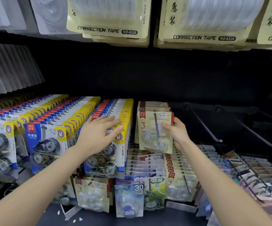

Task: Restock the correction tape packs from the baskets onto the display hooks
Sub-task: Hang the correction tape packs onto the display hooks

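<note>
Closest to the camera, down at the bottom, there's a row of hanging packs: a beige "3" pack (92, 194), a blue "30" pack (129, 199), a green "88" pack (155, 190), and a second beige pack (179, 188) just right of that. Both bare forearms reach up over them into the shelf.

The left hand (97, 132) is flat and open, fingers straight and a bit spread. Its palm rests on the top edges of the blue-and-yellow packs (50, 144), on the rightmost row of them. It's not gripping anything, just lying there.

The right hand (176, 130) has hold of the correction tape pack (153, 136), a beige one with a red tab and a "3". It grips the pack by the right edge, thumb across the front and the other fingers curled round the back. The pack is threaded on a grey hook (156, 126), whose rod runs down in front of the clear blister. It sits at the front of a short stack of matching beige packs (153, 105), right beside the blue-and-yellow rows.

Further right, two dark hooks (204, 126) stick out from the black back panel. Way up top hang big cream packs (109, 18) printed "CORRECTION TAPE NO-8320", with a fan of white packs (9, 69) off to the left.
</note>
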The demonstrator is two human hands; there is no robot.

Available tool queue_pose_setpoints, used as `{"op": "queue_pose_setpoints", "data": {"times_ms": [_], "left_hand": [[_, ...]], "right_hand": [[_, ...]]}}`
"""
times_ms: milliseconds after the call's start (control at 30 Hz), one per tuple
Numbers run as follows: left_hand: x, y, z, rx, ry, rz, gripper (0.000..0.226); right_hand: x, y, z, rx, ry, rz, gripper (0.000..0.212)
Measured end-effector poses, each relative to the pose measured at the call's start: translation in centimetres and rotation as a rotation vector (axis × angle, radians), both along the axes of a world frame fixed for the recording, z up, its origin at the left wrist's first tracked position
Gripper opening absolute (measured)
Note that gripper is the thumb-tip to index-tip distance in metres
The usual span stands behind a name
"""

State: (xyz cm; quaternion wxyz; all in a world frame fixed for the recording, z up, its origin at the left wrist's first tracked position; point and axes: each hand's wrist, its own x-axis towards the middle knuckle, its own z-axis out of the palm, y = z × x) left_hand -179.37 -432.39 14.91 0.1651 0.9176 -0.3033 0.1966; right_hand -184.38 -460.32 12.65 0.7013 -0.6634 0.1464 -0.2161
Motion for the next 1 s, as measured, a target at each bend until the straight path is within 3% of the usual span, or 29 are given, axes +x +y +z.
{"op": "queue_pose_setpoints", "data": {"times_ms": [233, 467, 600, 700, 800, 900, 1000], "left_hand": [[-0.2, -0.1, 0.0, 0.031, 0.001, 0.007, 0.108], [-0.5, -0.1, 0.1, 0.041, 0.011, 0.005, 0.109], [-0.6, 0.1, 0.5, 0.072, 0.025, -0.009, 0.111], [-1.1, 0.4, 0.8, 0.027, -0.033, -0.015, 0.092], [-2.9, 1.7, 0.0, -0.156, -0.229, -0.029, 0.063], [-6.2, 4.1, -2.6, -0.331, -0.462, -0.069, 0.040], [-9.8, 6.9, -8.2, -0.292, -0.431, -0.084, 0.033]], "right_hand": [[1.9, -0.8, -0.6, -0.368, 0.045, -0.164, 0.026], [2.1, -0.7, -1.4, -0.577, 0.254, -0.189, 0.050], [0.1, -0.5, -1.6, -0.668, 0.334, -0.314, 0.066], [-3.7, 0.6, -2.5, -0.652, 0.286, -0.379, 0.054], [-8.5, 1.6, -5.4, -0.651, 0.266, -0.370, 0.040], [-13.6, 2.1, -10.3, -0.654, 0.389, -0.291, 0.035], [-18.3, 3.0, -15.8, -0.701, 0.568, -0.190, 0.034]]}}
